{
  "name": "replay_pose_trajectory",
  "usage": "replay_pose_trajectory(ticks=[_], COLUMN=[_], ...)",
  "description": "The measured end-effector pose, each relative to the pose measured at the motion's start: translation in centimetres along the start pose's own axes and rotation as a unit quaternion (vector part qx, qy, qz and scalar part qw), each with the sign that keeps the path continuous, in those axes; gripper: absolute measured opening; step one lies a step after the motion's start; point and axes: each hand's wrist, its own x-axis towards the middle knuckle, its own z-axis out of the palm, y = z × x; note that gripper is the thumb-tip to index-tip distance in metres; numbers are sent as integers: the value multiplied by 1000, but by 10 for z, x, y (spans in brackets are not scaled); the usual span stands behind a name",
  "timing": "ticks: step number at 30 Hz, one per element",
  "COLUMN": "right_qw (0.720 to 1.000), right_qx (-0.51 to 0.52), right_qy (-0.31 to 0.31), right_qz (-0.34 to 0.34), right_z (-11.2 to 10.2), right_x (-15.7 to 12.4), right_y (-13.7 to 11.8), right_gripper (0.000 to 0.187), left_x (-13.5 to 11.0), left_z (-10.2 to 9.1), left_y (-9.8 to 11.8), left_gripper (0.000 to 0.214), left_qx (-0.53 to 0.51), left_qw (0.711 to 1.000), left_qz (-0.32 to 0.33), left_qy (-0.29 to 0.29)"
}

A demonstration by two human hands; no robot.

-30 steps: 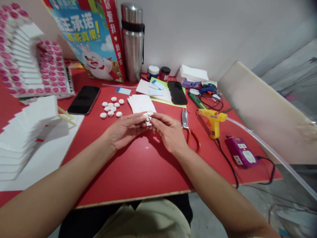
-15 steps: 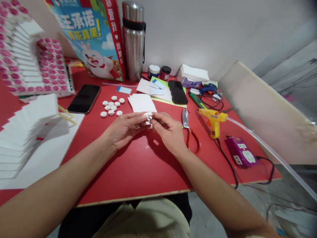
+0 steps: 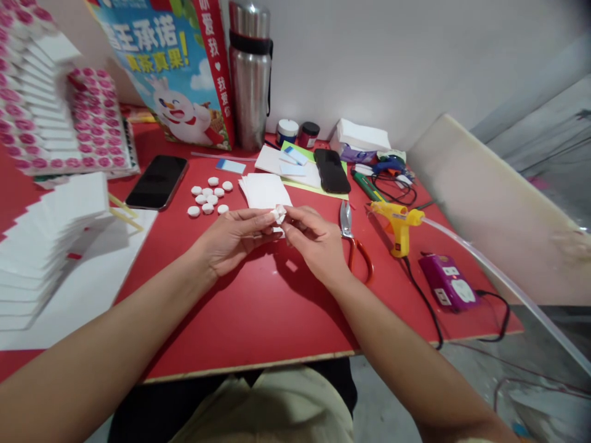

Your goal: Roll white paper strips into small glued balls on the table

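My left hand (image 3: 233, 239) and my right hand (image 3: 314, 243) meet above the red table (image 3: 258, 307). Together their fingertips pinch a small white folded piece (image 3: 279, 213). Just behind it lies a stack of white paper cards (image 3: 264, 189). Several small white round pieces (image 3: 209, 198) lie in a cluster to the left of that stack. A tiny white scrap (image 3: 290, 266) rests on the table under my right hand.
Red-handled scissors (image 3: 353, 243), a yellow glue gun (image 3: 397, 224) and a purple power socket (image 3: 447, 283) lie to the right. Two black phones (image 3: 157, 181) (image 3: 330, 171), a steel flask (image 3: 249, 77), a printed bag (image 3: 175, 67) and stacks of white cards (image 3: 50, 240) stand behind and left.
My fingers have drawn closer together on the white piece, which now looks more bunched up. Both hands stay in the same place.
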Motion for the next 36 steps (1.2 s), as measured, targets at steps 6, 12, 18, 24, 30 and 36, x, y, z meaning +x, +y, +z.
replay_pose_trajectory(ticks=[6, 12, 18, 24, 30, 36], right_qw=[990, 993, 999, 990, 980, 968], right_qx=[135, 112, 37, -44, -94, -133], right_qy=[-14, -17, -26, -14, -9, -7], right_qz=[49, 40, -28, -132, -175, -212], right_z=[1, 0, -3, -4, -5, -5], right_x=[1, 2, 2, 1, 1, 0], right_y=[7, 8, 4, 4, 6, 7], right_gripper=[26, 28, 31, 35, 36, 35], left_x=[1, -1, 0, 0, 1, 3], left_z=[-2, -2, -3, -3, -3, -6], left_y=[-1, -2, -2, -3, -3, -5], left_gripper=[22, 23, 21, 21, 26, 28], left_qx=[0, 13, 17, 14, 17, 19], left_qw=[1000, 1000, 999, 999, 1000, 999], left_qz=[0, 2, 2, 2, -1, -2], left_qy=[-14, -23, -36, -35, -22, -34])
